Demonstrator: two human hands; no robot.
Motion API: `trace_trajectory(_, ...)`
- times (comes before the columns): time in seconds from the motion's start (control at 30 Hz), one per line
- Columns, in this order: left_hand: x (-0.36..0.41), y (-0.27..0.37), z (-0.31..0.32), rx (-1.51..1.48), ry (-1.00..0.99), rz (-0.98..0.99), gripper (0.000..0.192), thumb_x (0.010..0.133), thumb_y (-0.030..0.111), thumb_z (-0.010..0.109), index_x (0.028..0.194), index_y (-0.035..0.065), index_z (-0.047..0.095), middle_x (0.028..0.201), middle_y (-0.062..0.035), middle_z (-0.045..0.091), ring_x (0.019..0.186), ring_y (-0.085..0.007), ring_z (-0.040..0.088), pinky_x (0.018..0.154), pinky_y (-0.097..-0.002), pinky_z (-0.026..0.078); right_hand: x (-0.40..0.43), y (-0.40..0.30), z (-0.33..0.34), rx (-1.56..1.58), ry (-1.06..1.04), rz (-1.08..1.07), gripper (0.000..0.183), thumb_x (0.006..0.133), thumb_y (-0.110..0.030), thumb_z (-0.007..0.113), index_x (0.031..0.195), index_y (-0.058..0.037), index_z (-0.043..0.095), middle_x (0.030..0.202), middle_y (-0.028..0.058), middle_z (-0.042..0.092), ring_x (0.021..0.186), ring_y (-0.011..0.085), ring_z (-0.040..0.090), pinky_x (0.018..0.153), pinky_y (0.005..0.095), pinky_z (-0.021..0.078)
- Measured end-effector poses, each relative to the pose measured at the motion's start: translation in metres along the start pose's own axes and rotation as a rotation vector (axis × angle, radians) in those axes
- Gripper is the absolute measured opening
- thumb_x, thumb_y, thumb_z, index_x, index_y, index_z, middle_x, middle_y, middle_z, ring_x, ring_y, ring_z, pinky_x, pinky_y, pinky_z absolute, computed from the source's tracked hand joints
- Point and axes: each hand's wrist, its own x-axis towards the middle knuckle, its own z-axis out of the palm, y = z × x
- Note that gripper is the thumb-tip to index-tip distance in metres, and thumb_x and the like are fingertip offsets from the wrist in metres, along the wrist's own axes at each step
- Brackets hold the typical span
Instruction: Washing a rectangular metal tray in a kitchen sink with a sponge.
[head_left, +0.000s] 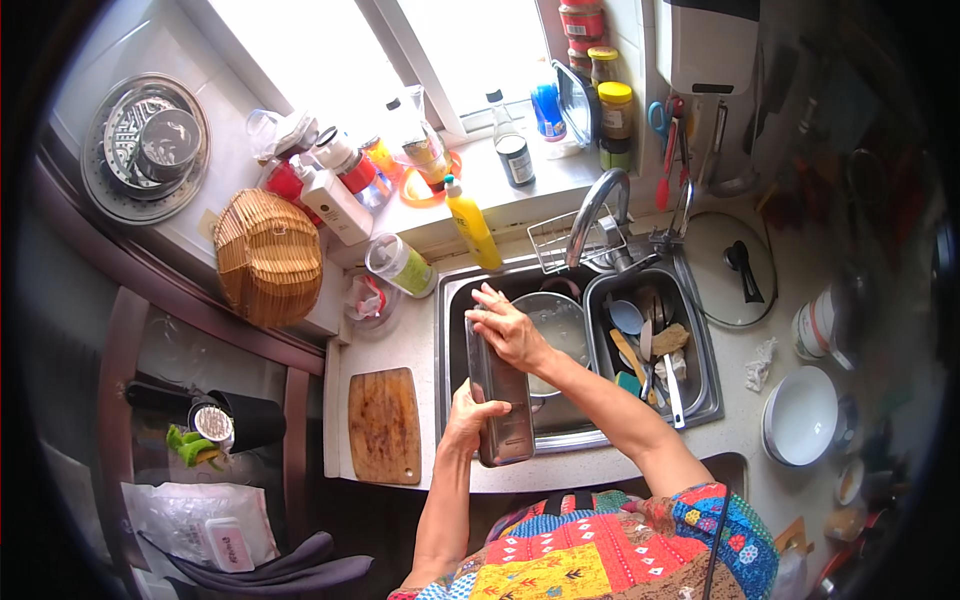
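Note:
A long, dark, see-through rectangular container (507, 427) is tilted over the larger sink basin (459, 300). My left hand (472, 416) grips its near left side, the thumb lying across it. At its far end my right hand (510, 330) rests with the fingers spread over the rim; whether they grip it is unclear. Beneath my right hand and forearm, a round metal pot (555, 319) with cloudy liquid sits in the basin. The smaller basin (701, 360) holds a blue ladle (625, 316), a brown scrubber (670, 339), a sponge (628, 383) and several utensils.
A wooden cutting board (384, 427) lies left of the sink. Behind the basins stand a chrome faucet (600, 202), a wire rack (555, 240) and a yellow squeeze bottle (474, 225). On the right are a glass lid (731, 300) and white bowls (801, 416).

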Motion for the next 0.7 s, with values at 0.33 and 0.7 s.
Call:
trace_trajectory(0.33,-0.001,0.001,0.006,0.280,0.100,0.042,0.040,0.051,0.003,0.072,0.083,0.0062,0.048,0.070,0.0024,0.038,0.060,-0.0091,0.040,0.054,-0.0231,0.035,0.004,-0.004,-0.004,-0.134,-0.114,-0.072,0.014,0.077,-0.007,0.061,0.090,-0.0028,0.066,0.119,0.0184,0.055,0.122,0.0341,0.044,0.103,0.0536,0.0311)
trace_trajectory(0.7,0.002,-0.012,-0.015,0.405,0.111,0.007,0.050,0.054,-0.001,0.068,0.101,-0.0008,0.052,0.093,-0.0068,0.058,0.075,-0.0123,0.055,0.065,-0.0241,0.046,-0.015,-0.020,0.003,-0.175,-0.166,-0.135,0.021,0.077,-0.006,0.060,0.098,-0.0059,0.066,0.120,0.0166,0.056,0.121,0.0307,0.046,0.105,0.0513,0.0290)
